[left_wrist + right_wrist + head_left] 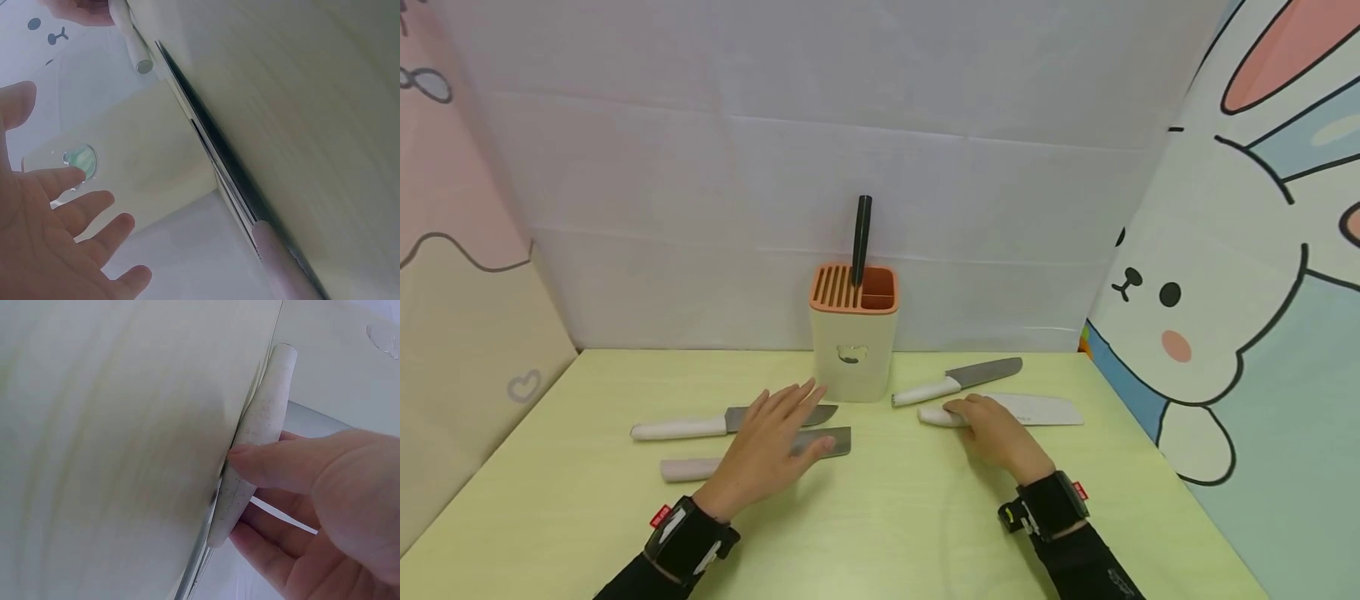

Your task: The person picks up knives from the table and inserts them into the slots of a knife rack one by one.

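Progress: one black-handled implement (862,237) stands in the top of the knife block (850,358) at the far centre of the bench (880,533), its lower part hidden. Four knives lie outside the block. At left are a far knife (696,427) and a near square-ended knife (688,470); at right, a far knife (957,382) and a near broad-bladed knife (1037,409). If the loose knives are to be stowed in the block, the work is judged to be at an early stage, with all four outstanding.

Hands: the right hand (1000,433) has the near right knife by its pale handle, thumb on one side and fingers curled on the other. That knife's blade appears to lie flat; whether the handle is raised cannot be determined. The left hand (767,450) is spread wide, fingers extended towards the block, and holds nothing. It hangs over the two left knives; no contact is evident.

Pose: both forearms reach in from the near side, angled inward, wrists low.
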### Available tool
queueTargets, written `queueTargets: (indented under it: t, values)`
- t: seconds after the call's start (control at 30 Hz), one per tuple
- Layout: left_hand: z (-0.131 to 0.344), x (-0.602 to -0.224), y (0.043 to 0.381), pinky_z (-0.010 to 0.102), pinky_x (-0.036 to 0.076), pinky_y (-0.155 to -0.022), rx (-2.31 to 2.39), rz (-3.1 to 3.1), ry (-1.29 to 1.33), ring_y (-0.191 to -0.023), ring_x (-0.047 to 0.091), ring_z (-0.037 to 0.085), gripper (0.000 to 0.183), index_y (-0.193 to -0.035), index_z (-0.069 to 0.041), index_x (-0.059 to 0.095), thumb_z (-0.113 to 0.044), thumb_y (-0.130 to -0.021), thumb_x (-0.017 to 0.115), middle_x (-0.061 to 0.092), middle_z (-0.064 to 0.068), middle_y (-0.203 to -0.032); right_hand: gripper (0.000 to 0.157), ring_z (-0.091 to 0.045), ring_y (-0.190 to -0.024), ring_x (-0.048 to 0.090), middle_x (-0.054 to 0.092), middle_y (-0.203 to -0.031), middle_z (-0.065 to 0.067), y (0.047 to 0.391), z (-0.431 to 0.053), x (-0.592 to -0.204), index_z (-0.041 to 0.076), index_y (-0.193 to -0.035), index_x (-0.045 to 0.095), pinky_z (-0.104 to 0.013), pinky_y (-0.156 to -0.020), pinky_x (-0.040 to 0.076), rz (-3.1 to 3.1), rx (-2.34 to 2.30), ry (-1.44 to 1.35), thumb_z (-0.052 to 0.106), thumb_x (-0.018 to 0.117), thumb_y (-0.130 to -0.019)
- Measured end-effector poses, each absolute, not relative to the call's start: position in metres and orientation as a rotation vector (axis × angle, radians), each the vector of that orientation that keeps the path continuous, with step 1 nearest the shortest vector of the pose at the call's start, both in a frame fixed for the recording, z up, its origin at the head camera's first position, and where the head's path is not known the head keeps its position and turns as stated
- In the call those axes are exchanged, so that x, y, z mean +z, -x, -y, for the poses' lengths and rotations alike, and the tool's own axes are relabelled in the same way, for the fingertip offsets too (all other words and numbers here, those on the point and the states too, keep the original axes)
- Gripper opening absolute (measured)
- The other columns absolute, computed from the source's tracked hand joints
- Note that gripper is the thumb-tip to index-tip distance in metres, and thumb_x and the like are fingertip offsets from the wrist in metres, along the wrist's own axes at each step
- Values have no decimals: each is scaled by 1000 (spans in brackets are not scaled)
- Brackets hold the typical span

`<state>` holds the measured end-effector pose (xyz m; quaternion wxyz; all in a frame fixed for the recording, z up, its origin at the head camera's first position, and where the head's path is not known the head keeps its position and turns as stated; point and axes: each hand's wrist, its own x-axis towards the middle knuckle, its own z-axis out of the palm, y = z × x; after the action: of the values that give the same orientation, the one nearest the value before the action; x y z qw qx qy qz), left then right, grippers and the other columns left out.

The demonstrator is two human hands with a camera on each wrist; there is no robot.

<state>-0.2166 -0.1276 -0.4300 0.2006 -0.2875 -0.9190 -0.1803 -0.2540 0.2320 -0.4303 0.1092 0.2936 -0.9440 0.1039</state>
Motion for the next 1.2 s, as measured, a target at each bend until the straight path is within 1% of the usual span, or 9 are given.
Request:
queueTargets:
  t: [0.17, 0.3, 0.47, 0.7, 1.07, 1.2]
  values:
    - [128, -430, 216, 61, 14, -109, -504, 2569, 805, -136, 27, 29, 69, -150, -20, 30, -59, -96, 45, 33, 8, -150, 40, -27, -94, 58, 62, -101, -10, 255, -233, -431, 2, -117, 63, -41, -83, 50, 2782, 301, -846, -9, 70, -79]
    - [128, -431, 217, 61, 14, -109, -518, 2560, 811, -136, 27, 27, 69, -150, -20, 30, -58, -95, 47, 33, 9, -150, 39, -27, -90, 59, 62, -97, -10, 256, -234, -431, 2, -113, 65, -40, -81, 50, 2776, 309, -845, -11, 71, -77]
    - [128, -432, 218, 61, 16, -108, -568, 2570, 822, -136, 26, 26, 69, -151, -23, 26, -57, -95, 47, 32, 8, -151, 36, -25, -87, 59, 62, -93, -8, 256, -234, -430, 5, -107, 67, -39, -78, 51, 2774, 326, -850, -12, 72, -75]
    - [127, -431, 217, 62, 25, -104, -734, 2584, 837, -135, 28, 31, 67, -151, -26, 23, -54, -96, 49, 31, 10, -151, 35, -25, -88, 59, 63, -93, -7, 257, -234, -430, 6, -105, 68, -39, -79, 51, 2766, 308, -872, -11, 73, -75]
    - [128, -431, 218, 63, 26, -103, -860, 2596, 834, -136, 25, 28, 67, -151, -28, 21, -52, -96, 51, 29, 8, -152, 34, -23, -86, 60, 63, -91, -5, 256, -236, -427, 8, -104, 68, -39, -77, 51, 2755, 316, -907, -9, 74, -76]
    - [128, -429, 217, 64, 27, -102, -941, 2611, 825, -137, 23, 30, 67, -151, -29, 21, -51, -96, 52, 27, 9, -152, 34, -23, -86, 60, 63, -92, -5, 255, -238, -425, 8, -105, 68, -39, -76, 51, 2740, 321, -939, -8, 75, -76]
